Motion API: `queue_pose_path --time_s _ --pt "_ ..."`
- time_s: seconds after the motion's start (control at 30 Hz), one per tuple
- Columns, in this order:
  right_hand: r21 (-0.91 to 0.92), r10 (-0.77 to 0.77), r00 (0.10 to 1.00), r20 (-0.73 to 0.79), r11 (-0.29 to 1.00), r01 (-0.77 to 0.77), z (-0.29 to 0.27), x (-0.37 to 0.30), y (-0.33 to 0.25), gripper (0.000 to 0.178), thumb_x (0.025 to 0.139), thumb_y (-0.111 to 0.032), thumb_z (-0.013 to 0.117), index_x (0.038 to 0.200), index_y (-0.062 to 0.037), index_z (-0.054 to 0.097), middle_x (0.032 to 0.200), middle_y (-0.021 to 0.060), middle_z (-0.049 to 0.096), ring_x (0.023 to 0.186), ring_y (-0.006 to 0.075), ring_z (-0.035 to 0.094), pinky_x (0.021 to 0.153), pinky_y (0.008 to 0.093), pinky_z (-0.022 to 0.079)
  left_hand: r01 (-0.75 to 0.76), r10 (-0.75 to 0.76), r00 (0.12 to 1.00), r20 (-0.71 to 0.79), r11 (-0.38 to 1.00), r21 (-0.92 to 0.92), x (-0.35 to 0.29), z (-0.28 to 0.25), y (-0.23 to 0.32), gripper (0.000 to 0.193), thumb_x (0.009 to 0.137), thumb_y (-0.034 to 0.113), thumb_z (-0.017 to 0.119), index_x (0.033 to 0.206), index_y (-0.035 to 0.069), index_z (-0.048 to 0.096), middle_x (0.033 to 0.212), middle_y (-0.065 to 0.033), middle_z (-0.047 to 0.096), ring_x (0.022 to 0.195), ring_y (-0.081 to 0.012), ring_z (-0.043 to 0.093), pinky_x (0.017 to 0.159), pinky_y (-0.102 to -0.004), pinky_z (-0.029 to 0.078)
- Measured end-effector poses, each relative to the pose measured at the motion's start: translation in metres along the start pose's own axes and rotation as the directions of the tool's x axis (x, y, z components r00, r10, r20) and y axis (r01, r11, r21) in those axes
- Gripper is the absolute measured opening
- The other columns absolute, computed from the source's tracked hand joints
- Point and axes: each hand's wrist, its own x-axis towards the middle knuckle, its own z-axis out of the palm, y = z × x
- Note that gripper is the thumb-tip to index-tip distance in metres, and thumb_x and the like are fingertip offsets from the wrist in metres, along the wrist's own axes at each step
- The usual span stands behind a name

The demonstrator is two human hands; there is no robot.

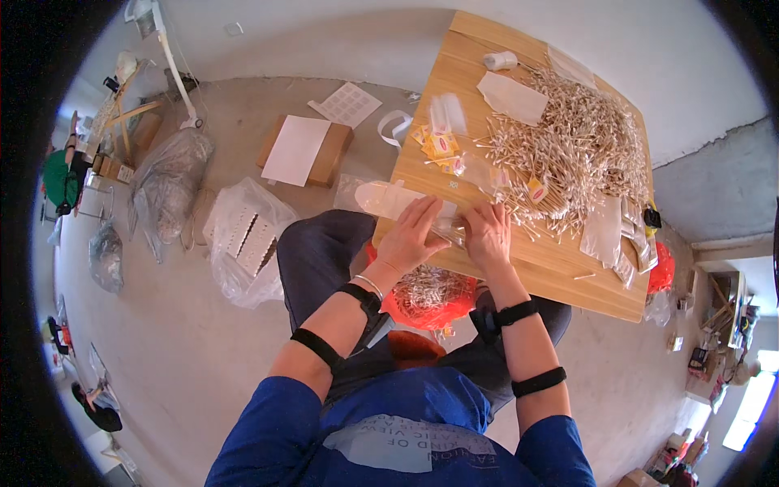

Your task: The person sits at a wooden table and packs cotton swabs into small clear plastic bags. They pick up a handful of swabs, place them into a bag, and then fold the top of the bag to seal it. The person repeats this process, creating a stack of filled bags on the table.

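My left hand (412, 235) lies at the table's near edge with its fingers stretched flat over a clear plastic bag (448, 230) and its thumb apart. Beside it, my right hand (487, 235) has bent fingers closed on the bag's right part; its fingertips hide what lies beneath them. From under the left hand a long clear sleeve with a pale card (380, 197) sticks out past the table edge. Just beyond the hands is a big heap of cotton swabs (568, 146), with small yellow labels (440, 144) and clear empty bags (448, 114) to its left.
The wooden table (462, 57) stands against the wall. Below its near edge, a red bag of cotton swabs (430, 296) sits between my legs. More plastic packets (602, 231) lie at the right. A cardboard box (331, 154) and a filled clear bag (250, 239) are on the floor, left.
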Motion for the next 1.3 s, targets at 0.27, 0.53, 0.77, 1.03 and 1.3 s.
queue_pose_path --time_s 0.27,0.53,0.77,1.03,1.3 --pt "0.109 0.175 0.978 -0.113 0.981 -0.163 -0.008 -0.031 -0.005 0.025 0.074 -0.007 0.067 0.098 -0.0131 0.066 0.1 0.0045 0.059 0.099 0.0284 0.052 0.082 0.0421 0.042 -0.064 0.063 0.998 -0.031 0.998 -0.015 -0.002 0.004 -0.004 0.076 0.076 0.041 0.073 0.137 0.007 0.045 0.137 -0.0137 0.048 0.128 -0.0342 0.044 0.109 -0.0442 0.036" --pt "0.02 0.231 0.973 -0.011 0.973 -0.231 -0.017 -0.036 -0.006 0.019 0.076 -0.009 0.067 0.095 -0.013 0.066 0.098 0.0045 0.057 0.099 0.0287 0.051 0.083 0.042 0.042 -0.244 0.245 0.97 -0.004 0.968 0.055 0.002 -0.004 0.0 0.038 0.079 0.027 0.071 0.113 0.01 0.065 0.122 -0.0048 0.061 0.122 -0.0259 0.051 0.107 -0.0435 0.039" --pt "-0.033 0.211 0.976 0.061 0.977 -0.209 -0.022 -0.027 0.018 0.016 0.077 -0.017 0.07 0.092 -0.0137 0.066 0.098 0.0055 0.055 0.098 0.0302 0.051 0.083 0.0435 0.044 -0.216 0.215 0.976 0.03 0.975 0.055 0.002 0.001 -0.002 0.03 0.082 0.025 0.07 0.107 0.01 0.069 0.12 -0.0057 0.064 0.123 -0.0258 0.052 0.109 -0.0438 0.037" --pt "-0.139 0.287 0.958 0.013 0.949 -0.282 -0.014 -0.028 0.036 0.014 0.081 -0.018 0.066 0.091 -0.0108 0.06 0.098 0.0083 0.055 0.099 0.0316 0.05 0.082 0.0445 0.042 -0.217 0.217 0.976 0.009 0.975 0.037 0.002 0.001 -0.001 0.029 0.082 0.025 0.068 0.106 0.009 0.068 0.116 -0.0045 0.064 0.119 -0.025 0.054 0.107 -0.0424 0.038" --pt "-0.15 0.22 0.975 0.011 0.965 -0.216 0.01 -0.003 0.009 0.011 0.083 -0.019 0.064 0.09 -0.0102 0.061 0.097 0.008 0.056 0.099 0.0307 0.051 0.084 0.0444 0.041 -0.208 0.206 0.978 0.038 0.976 0.062 0.005 -0.001 0.0 0.034 0.082 0.027 0.07 0.11 0.008 0.066 0.12 -0.0071 0.064 0.121 -0.0254 0.055 0.107 -0.0423 0.039"
